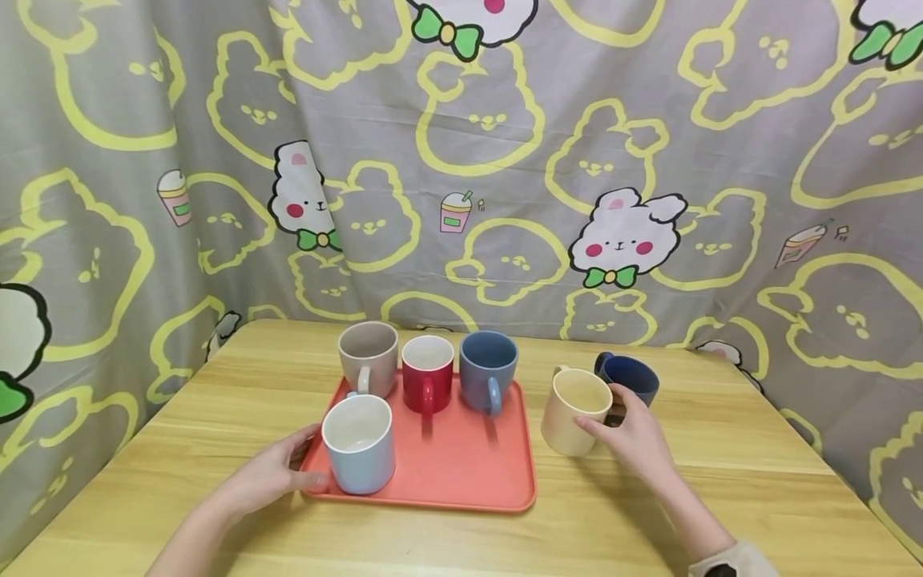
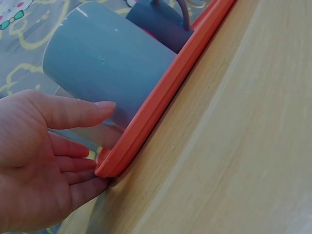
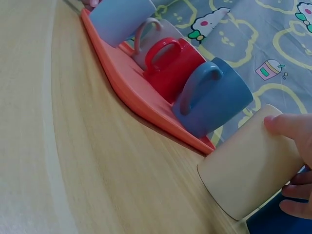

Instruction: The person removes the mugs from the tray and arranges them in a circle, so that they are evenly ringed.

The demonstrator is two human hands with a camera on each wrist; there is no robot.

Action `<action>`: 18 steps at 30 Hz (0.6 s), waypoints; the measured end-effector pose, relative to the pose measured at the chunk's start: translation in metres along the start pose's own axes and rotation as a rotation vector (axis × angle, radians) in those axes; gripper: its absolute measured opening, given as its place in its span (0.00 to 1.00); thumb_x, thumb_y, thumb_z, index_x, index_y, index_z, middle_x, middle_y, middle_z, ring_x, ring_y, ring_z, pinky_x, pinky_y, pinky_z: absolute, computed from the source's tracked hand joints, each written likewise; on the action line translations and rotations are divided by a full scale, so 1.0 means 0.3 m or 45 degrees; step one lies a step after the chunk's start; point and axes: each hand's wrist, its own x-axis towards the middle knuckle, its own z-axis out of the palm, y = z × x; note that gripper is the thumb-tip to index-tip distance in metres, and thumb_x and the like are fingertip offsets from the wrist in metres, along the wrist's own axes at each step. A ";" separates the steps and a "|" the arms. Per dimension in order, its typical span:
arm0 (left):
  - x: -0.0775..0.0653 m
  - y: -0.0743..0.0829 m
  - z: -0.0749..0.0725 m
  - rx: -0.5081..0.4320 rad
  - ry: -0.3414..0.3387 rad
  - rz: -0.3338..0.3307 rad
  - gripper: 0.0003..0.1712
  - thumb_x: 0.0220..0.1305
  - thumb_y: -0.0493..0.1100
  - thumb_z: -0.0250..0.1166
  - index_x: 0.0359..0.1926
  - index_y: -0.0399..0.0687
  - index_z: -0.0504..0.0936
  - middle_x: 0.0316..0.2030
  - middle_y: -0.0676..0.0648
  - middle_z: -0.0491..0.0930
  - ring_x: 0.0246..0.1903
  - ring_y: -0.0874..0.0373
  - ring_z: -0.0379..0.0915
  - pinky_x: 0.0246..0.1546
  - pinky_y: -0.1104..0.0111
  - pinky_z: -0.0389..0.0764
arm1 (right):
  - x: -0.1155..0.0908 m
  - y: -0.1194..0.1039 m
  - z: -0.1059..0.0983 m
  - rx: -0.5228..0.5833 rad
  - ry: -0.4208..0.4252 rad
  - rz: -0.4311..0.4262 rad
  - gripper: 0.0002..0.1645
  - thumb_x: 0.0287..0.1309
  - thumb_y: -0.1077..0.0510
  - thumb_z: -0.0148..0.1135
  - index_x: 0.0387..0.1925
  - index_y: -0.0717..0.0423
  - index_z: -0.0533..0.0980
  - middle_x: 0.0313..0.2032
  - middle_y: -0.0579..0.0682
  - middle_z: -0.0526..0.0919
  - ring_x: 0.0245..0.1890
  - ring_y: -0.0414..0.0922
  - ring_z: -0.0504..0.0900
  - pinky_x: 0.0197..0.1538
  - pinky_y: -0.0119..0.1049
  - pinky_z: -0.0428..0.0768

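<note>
My right hand [image 1: 634,437] grips a pale yellow mug [image 1: 573,421], thumb on its near side and fingers round its right side. The mug stands right of a red-orange tray [image 1: 461,481], its handle pointing to the back. Close behind that hand is a dark blue mug [image 1: 634,375], partly hidden. At the tray's front left corner, my left hand [image 1: 263,473] has its fingers at the outer edge and its thumb [image 2: 80,113] extended beside a light blue mug [image 1: 360,457]. On the tray's back part stand a grey mug [image 1: 369,353], a red mug [image 1: 427,385] and a blue mug [image 1: 485,381].
The wooden table [image 1: 216,401] reaches back to a grey curtain [image 1: 404,264] printed with yellow outlines and white rabbits. The handles of the grey, red and blue mugs point toward the front. Another curtain side [image 1: 86,264] hangs along the left.
</note>
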 end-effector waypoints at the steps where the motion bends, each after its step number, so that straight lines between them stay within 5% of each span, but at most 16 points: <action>1: -0.001 0.001 -0.001 0.007 0.004 0.000 0.52 0.50 0.45 0.70 0.66 0.23 0.50 0.63 0.25 0.55 0.63 0.32 0.52 0.60 0.43 0.58 | 0.000 -0.001 -0.001 -0.004 0.002 0.005 0.44 0.45 0.49 0.72 0.58 0.69 0.63 0.47 0.66 0.77 0.45 0.57 0.79 0.46 0.49 0.78; 7: 0.000 0.005 -0.001 0.019 0.012 -0.015 0.52 0.50 0.46 0.70 0.66 0.24 0.51 0.64 0.26 0.56 0.63 0.32 0.52 0.60 0.44 0.58 | -0.004 -0.006 -0.006 -0.030 0.029 0.071 0.46 0.43 0.46 0.73 0.58 0.68 0.65 0.46 0.65 0.79 0.45 0.56 0.79 0.45 0.46 0.78; 18: 0.001 0.003 -0.002 0.035 0.009 -0.022 0.53 0.50 0.47 0.70 0.66 0.24 0.51 0.64 0.26 0.55 0.63 0.32 0.51 0.60 0.43 0.58 | -0.006 0.004 -0.017 -0.042 0.128 0.081 0.36 0.45 0.50 0.72 0.52 0.66 0.70 0.41 0.61 0.82 0.42 0.53 0.82 0.37 0.23 0.75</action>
